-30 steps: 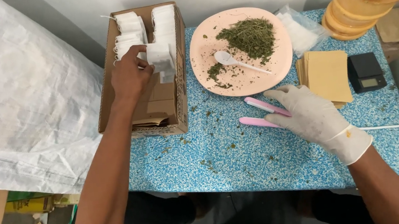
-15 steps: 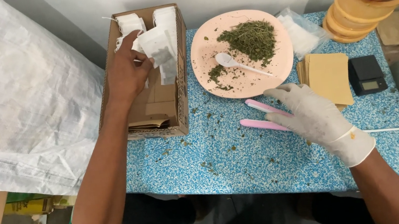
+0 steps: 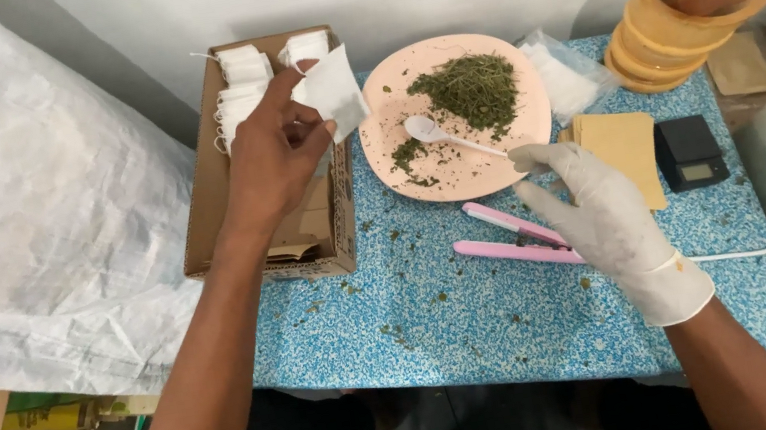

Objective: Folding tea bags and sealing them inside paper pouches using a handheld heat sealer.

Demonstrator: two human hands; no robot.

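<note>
My left hand (image 3: 271, 156) is bare and holds a small white paper pouch (image 3: 333, 92) between thumb and fingers, lifted above a brown cardboard box (image 3: 205, 203) that holds rows of the same white pouches (image 3: 236, 95). My right hand (image 3: 600, 210) wears a white glove, is open, and hovers over a pink hair-straightener-style tool (image 3: 514, 237), its index finger close to the handle of a white spoon (image 3: 447, 135). The spoon lies on a pink plate (image 3: 530, 118) with a heap of dried green herb (image 3: 470, 88).
Tan paper envelopes (image 3: 629, 146) and a small black scale (image 3: 689, 151) lie right of the plate. A stack of wooden bowls (image 3: 688, 8) stands at the back right, a clear plastic bag (image 3: 563, 77) behind the plate. A white woven sack (image 3: 9, 220) fills the left. Herb crumbs dot the blue table (image 3: 460, 325).
My left hand has lifted one white pouch out of the box and raised it toward the plate. My gloved right hand has shifted slightly up toward the spoon.
</note>
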